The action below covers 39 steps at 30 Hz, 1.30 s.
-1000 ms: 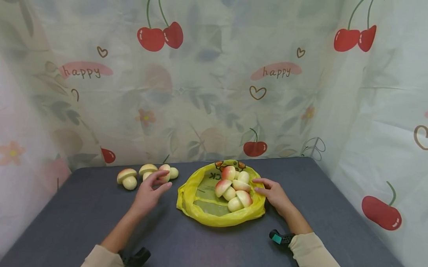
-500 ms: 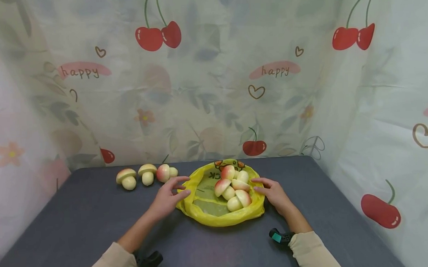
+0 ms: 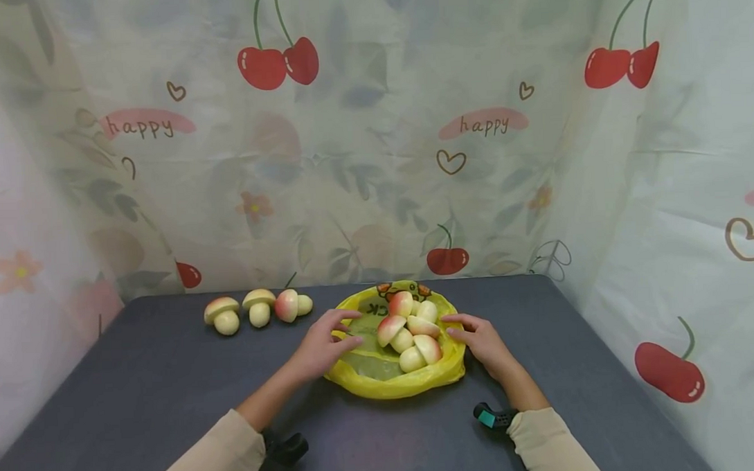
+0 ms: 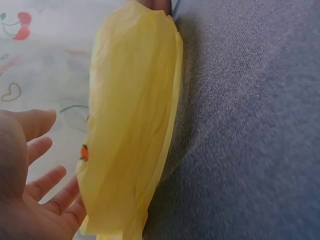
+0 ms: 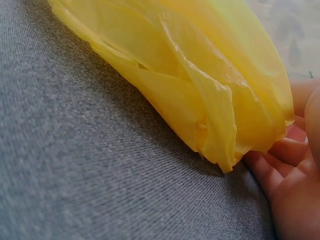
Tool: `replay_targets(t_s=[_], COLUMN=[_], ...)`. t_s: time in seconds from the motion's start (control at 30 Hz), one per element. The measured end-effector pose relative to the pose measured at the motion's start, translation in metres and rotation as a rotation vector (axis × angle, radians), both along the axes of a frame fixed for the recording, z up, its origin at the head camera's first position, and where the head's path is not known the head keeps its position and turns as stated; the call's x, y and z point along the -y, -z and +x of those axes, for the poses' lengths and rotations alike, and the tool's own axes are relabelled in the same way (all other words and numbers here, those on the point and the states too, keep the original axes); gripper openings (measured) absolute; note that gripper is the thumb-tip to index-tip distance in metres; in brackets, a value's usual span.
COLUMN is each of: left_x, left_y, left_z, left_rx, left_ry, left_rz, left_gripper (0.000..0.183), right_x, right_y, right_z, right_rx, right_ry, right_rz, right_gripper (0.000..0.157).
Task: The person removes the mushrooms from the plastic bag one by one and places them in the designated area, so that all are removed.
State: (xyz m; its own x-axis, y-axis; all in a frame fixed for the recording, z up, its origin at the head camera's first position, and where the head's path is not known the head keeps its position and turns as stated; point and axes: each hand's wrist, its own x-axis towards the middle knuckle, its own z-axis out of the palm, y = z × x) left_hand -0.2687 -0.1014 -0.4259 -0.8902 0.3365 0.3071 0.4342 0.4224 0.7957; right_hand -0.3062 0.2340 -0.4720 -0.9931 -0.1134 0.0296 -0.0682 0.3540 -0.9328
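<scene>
The hands are apart: the left hand point(image 3: 321, 345), thumb and fingers spread and gripping nothing, reaches over the left rim of a round, open, yellow plastic bag point(image 3: 397, 388) below the frame's centre; the right hand point(image 3: 485, 341) touches its right side, though whether it pinches cannot be told. Only the head view shows four cream-and-red mushroom shapes point(image 3: 391, 330) inside and three loose mushroom shapes point(image 3: 258, 310) farther left on the dark grey worktop point(image 3: 384, 446); the wrist views show the bag's outer wall.
</scene>
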Motion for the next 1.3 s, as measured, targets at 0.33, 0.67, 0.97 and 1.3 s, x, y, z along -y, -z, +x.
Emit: replay_targets(t_s=[0.33,0.67,0.97,1.3], left_x=[-0.02,-0.039,-0.052,-0.061], left_y=[-0.004,-0.01,-0.01,-0.012], left_z=[-0.018,-0.034,-0.047,-0.052], left_rx=[0.085,0.073,0.058,0.013], left_ry=[0.048,0.088,0.174,0.216], left_rz=[-0.047,-0.131,-0.249,-0.349], left_gripper=[0.041,0.041,0.046,0.046], right_x=[0.0,0.001,0.002,0.001], right_y=[-0.002,-0.002,-0.003,-0.004], right_z=[0.001,0.002,0.002,0.002], right_rx=[0.002,-0.004,0.003,0.0], right_ry=[0.008,0.006,0.017,0.016], right_rz=[0.003,0.005,0.008,-0.001], right_gripper=[0.031,0.031,0.03,0.03])
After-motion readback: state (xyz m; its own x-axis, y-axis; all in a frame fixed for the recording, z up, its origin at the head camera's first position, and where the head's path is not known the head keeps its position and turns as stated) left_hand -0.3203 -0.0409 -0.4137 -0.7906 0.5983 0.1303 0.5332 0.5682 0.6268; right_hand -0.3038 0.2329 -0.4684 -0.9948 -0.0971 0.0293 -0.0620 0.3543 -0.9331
